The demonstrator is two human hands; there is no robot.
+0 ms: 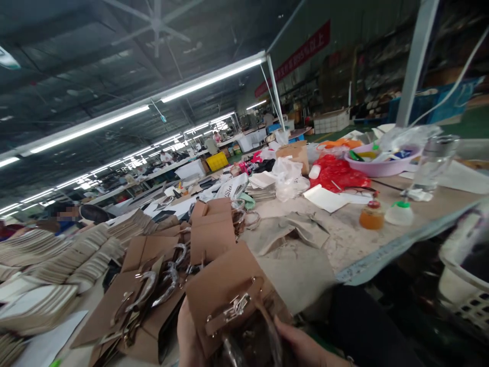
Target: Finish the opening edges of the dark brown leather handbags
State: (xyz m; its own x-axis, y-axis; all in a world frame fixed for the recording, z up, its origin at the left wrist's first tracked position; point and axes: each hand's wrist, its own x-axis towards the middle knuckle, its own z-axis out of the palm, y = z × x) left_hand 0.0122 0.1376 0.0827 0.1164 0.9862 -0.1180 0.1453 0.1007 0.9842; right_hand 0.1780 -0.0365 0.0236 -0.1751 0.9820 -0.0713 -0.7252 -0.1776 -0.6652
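Observation:
A brown handbag (221,285) with metal hardware and plastic-wrapped handles is held tilted at the bottom middle of the head view. My left hand (188,331) grips its left side, fingers partly hidden behind it. On the right edge, my right hand (300,339) has its thumb on the bag, the other fingers out of sight. To the left lies a pile of similar brown handbags (110,298), their handles wrapped in clear plastic. Another brown bag (212,235) rests just beyond the held one.
Stacks of pale cut pieces (53,255) fill the table's left. Toward the right stand a bottle of amber liquid (371,216), a green-capped bottle (399,213), a glass jar (435,165) and a lilac basin (384,165). A white basket (464,275) sits beside the table edge.

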